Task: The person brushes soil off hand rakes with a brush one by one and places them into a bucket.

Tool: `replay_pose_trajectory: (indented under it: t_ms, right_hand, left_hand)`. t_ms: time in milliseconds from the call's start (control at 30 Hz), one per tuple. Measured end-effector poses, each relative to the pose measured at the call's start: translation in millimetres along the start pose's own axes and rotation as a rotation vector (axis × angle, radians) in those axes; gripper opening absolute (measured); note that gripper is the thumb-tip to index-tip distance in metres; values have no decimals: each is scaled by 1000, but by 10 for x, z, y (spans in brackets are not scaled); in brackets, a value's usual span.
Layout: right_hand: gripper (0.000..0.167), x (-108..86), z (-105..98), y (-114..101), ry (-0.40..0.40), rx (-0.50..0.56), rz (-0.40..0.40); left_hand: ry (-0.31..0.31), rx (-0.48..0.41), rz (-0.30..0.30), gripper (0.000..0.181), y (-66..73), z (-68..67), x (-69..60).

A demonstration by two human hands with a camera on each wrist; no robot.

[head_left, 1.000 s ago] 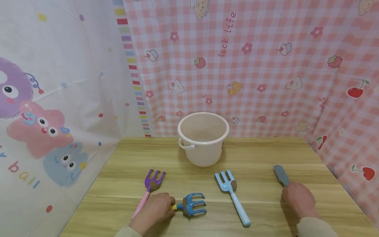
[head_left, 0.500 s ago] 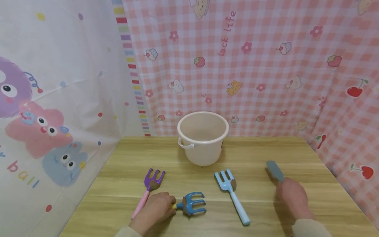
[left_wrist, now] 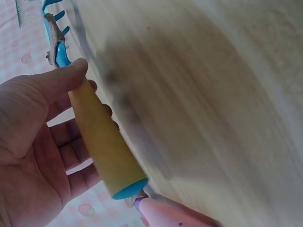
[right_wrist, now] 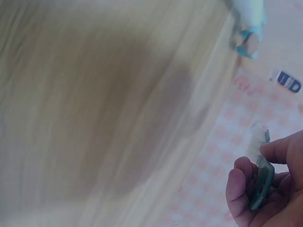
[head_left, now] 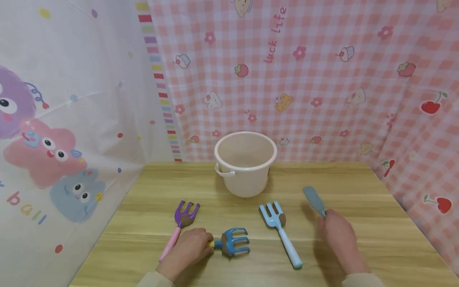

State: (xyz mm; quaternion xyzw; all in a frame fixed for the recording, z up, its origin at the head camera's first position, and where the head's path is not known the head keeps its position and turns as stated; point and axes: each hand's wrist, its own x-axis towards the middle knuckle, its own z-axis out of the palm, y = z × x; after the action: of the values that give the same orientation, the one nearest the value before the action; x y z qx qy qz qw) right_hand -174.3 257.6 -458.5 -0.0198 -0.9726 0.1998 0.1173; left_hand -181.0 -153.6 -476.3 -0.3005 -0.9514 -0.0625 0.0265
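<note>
In the head view my left hand (head_left: 190, 248) holds a toy hand rake (head_left: 235, 241) with blue curved tines, a yellow handle and a brown smear. The left wrist view shows thumb and fingers around its yellow handle (left_wrist: 104, 139). My right hand (head_left: 338, 234) grips a grey-green brush (head_left: 314, 200) above the table, its pale bristles (right_wrist: 258, 139) visible in the right wrist view. Between the hands lies a light blue toy fork (head_left: 285, 239) with a brown patch. A purple toy fork (head_left: 186, 214) with a pink handle, also smeared brown, lies left of the rake, partly behind my left hand.
A cream bucket (head_left: 247, 181) stands upright at the back middle of the wooden table (head_left: 161, 179), its handle hanging at the left. A pink checked cloth (head_left: 308, 79) hangs behind the table, and a white printed cloth (head_left: 107, 131) hangs on the left.
My right hand has moved left with the brush, towards the light blue fork. My left hand and the rake stay in the same place. The head view has tilted slightly.
</note>
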Motion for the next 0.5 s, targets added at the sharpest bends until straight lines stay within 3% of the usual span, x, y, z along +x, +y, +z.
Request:
replay_pose_trajectory:
  t_ms: [200, 500]
  right_hand:
    - [21, -17, -8, -186, 3, 1, 13]
    - [19, -78, 5, -363, 33, 34, -30]
  left_hand:
    - [32, -24, 4, 11, -14, -16, 17]
    - [48, -30, 3, 15, 17, -31, 29]
